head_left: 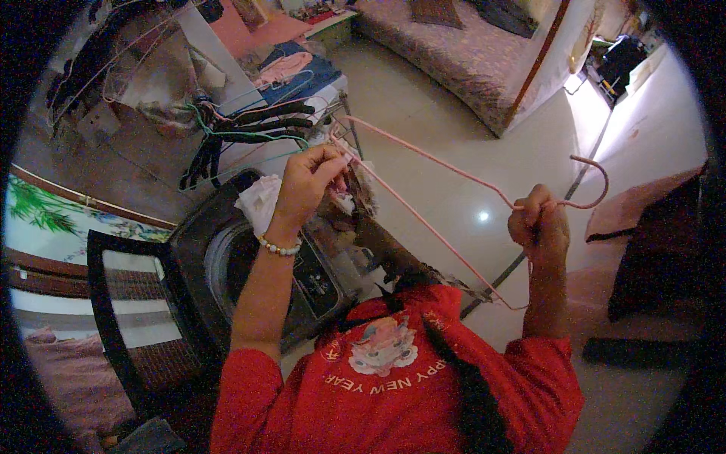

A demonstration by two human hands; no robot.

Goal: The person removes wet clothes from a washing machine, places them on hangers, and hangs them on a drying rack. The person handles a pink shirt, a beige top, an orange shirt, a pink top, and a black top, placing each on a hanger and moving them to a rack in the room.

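A pink wire clothes hanger (pixel 416 151) is stretched out sideways between my two hands. My right hand (pixel 538 219) is closed round its neck, and the hook curves out to the right. At the other end, my left hand (pixel 306 181) pinches the hanger near its corner, thumb against the fingers. Something small and whitish shows at those fingertips, too small to name. Behind my left wrist, a crumpled white cloth (pixel 259 200) lies on the rim of a dark top-loading washing machine (pixel 306 280).
Black hangers (pixel 265 121) and a green hanger (pixel 200 121) hang beyond the washer. Folded clothes (pixel 318 74) are stacked behind them. The washer's raised lid (pixel 140 303) stands at the left. A bed (pixel 439 64) is at the far side, past the tiled floor (pixel 423 113).
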